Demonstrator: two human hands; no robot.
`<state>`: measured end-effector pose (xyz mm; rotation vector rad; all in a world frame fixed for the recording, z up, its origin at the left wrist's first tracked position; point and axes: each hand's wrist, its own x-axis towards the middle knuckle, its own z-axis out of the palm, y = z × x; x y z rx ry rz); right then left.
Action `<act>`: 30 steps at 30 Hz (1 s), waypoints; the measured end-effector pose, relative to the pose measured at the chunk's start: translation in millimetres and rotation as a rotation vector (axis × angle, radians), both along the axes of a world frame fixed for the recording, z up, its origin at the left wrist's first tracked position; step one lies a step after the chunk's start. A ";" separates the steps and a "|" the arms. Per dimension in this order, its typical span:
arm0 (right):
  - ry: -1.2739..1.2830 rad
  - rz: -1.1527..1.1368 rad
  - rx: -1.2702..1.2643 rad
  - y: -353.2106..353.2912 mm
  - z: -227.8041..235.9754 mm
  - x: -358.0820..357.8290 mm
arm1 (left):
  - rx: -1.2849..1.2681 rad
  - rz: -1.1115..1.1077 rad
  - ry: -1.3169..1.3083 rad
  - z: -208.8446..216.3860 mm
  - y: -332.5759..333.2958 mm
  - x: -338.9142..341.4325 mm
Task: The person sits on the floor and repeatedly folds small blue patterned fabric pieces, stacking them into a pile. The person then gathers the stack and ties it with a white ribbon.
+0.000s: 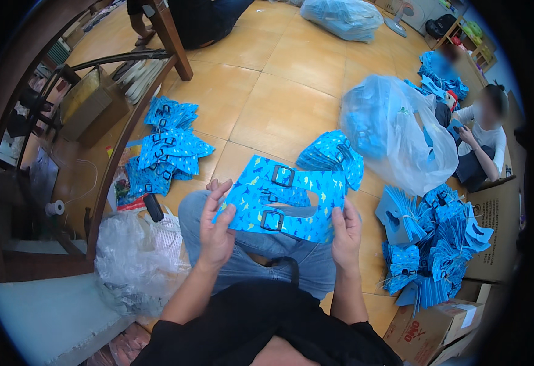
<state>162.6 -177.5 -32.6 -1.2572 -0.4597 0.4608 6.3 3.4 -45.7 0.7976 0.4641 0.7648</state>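
Over my lap I hold a flat blue card (pixel 248 198) with a small pattern in white, yellow and dark blue. Two black buckle shapes and a long cut-out show on it; whether the buckles are printed or real I cannot tell. My left hand (pixel 217 229) grips its left edge, thumb on top and some fingers raised. On the right edge my right hand (pixel 346 235) closes, with the thumb on the face. Just beyond the card lies a fanned stack of similar blue cards (pixel 328 157). Another heap of blue cards (pixel 169 146) lies to the left.
Bundled blue cards (pixel 440 244) pile up at right, beside cardboard boxes (pixel 428 332). A clear plastic bag (pixel 395 128) of blue pieces stands beyond. Another person (pixel 486 134) sits far right. Crumpled plastic (pixel 132 256) and a wooden frame (pixel 117 165) are at left.
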 end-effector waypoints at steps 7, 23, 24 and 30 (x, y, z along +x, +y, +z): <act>-0.099 0.006 -0.074 -4.5 5.7 -2.7 | 0.326 -0.123 0.166 10.9 12.4 -18.6; -0.658 -0.128 -0.285 -7.5 23.9 -3.7 | 0.857 -0.068 0.439 21.2 21.8 -23.0; -0.587 -0.135 -0.351 -8.9 24.9 -5.5 | 0.880 -0.068 0.452 21.4 21.6 -23.6; 0.359 0.037 -0.124 -11.5 28.6 -1.3 | -0.080 -0.290 0.111 24.4 23.4 -22.0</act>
